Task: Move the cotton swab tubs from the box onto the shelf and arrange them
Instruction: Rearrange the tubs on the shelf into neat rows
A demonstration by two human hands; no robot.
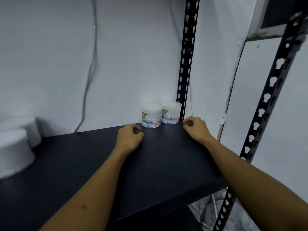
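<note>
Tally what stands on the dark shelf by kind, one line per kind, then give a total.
Cotton swab tubs: 2, the left tub and the right tub, side by side in the back right corner of the shelf.
White round containers: 2, a near one and a far one, at the left edge, blurred.
Total: 4

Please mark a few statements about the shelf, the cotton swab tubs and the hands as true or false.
1. Two cotton swab tubs, left tub and right tub, stand upright at the back right of the shelf. True.
2. The left hand grips a tub. False: it holds nothing.
3. The right hand holds nothing. True.
4. The tubs are stacked. False: they stand side by side.
</note>
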